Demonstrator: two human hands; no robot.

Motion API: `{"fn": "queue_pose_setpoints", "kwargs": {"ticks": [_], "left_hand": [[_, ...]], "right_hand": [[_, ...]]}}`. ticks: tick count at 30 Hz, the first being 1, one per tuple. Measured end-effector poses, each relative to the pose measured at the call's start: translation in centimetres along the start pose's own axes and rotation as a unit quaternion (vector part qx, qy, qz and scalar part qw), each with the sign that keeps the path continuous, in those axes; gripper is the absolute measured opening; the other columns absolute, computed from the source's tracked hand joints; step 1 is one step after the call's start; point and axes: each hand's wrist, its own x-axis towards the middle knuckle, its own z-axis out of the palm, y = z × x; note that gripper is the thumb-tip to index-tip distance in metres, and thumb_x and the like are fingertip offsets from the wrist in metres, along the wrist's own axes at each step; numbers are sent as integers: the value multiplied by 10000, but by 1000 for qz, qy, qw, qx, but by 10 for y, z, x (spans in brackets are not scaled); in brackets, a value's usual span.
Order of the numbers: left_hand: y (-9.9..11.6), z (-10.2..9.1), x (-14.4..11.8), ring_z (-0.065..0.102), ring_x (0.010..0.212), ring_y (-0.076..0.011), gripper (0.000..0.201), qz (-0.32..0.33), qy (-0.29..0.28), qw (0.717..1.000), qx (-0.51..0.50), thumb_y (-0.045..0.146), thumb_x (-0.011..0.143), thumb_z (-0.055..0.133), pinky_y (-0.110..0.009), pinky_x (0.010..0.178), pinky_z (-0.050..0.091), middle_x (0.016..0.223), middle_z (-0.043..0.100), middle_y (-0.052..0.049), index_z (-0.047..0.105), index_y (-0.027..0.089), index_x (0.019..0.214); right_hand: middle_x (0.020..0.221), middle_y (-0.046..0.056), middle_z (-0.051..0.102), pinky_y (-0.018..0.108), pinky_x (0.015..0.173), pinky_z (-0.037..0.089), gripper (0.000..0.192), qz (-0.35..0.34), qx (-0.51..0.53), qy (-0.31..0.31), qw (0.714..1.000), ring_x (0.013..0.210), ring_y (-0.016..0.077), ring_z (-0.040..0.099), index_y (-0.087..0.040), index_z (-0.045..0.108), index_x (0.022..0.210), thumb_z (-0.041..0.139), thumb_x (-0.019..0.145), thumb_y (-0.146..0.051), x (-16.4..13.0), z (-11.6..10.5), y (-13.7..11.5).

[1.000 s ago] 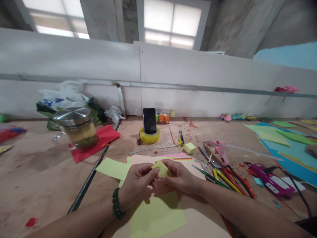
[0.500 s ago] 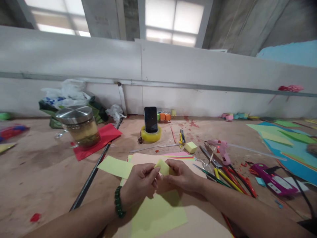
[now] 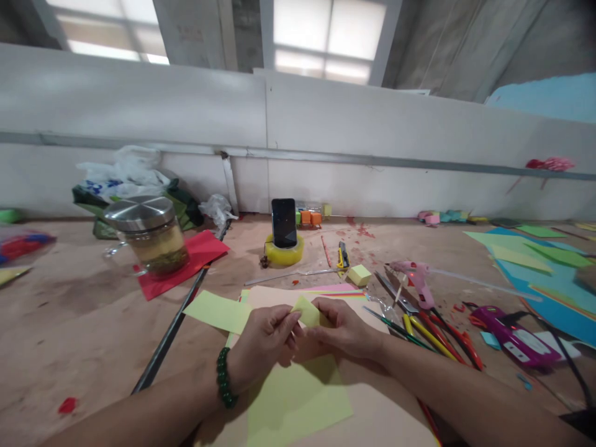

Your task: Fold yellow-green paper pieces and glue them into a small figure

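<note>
Between my two hands is a small piece of yellow-green paper (image 3: pixel 307 311), gripped from both sides. My left hand (image 3: pixel 269 335), with a green bead bracelet (image 3: pixel 225 377) at the wrist, pinches its left edge between thumb and fingers. On the other side my right hand (image 3: pixel 347 329) is closed on its right part, and its fingers cover that end. Beneath them a larger yellow-green sheet (image 3: pixel 300 403) lies on a stack of peach paper (image 3: pixel 372 406). A yellow-green strip (image 3: pixel 218 311) sticks out left of my left hand. Just beyond stands a small yellow paper cube (image 3: pixel 359 274).
Right of the stack lie tweezers (image 3: pixel 400 331), pliers (image 3: pixel 435 338), scissors (image 3: pixel 395 292), a pink glue gun (image 3: pixel 416 279) and a purple device (image 3: pixel 514 338). A phone (image 3: pixel 284 222) leans on a yellow tape roll (image 3: pixel 285 251). A lidded glass mug (image 3: pixel 153 239) stands on red paper (image 3: pixel 207 251).
Almost nothing differs. Both hands keep hold of the small paper in the same place, and the view has shifted very slightly.
</note>
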Motion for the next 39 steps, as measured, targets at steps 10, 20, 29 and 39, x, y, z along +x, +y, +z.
{"fn": "queue_pose_setpoints", "kwargs": {"ticks": [10,20,29,39], "left_hand": [[-2,0,2,516,303,-103,458,-11,-6,1000,-14,583,753,572,-166,309,363,398,562,3,588,167,565],[9,-6,3,505,302,-96,469,-77,-61,994,-45,584,658,674,-168,291,368,395,554,3,556,167,479],[6,-12,15,492,330,-70,467,-115,37,978,-169,560,514,801,-168,345,389,427,595,4,592,142,497],[11,-10,17,484,329,-46,393,-165,76,959,-218,434,491,845,-122,323,358,434,608,4,603,126,513]], "right_hand": [[699,-14,511,212,551,351,296,-19,-63,22,998,640,117,423,-156,566,771,671,735,-430,1,-2,-5],[717,-18,553,208,561,364,238,-11,-57,1,998,645,110,465,-141,625,804,691,695,-343,0,-4,-7],[664,-8,662,225,527,461,458,8,189,75,979,512,104,582,-160,568,1062,704,690,-389,9,-15,-3],[711,-8,705,236,576,493,491,-30,240,56,969,554,112,643,-161,527,1124,600,638,-168,10,-13,0]]}}
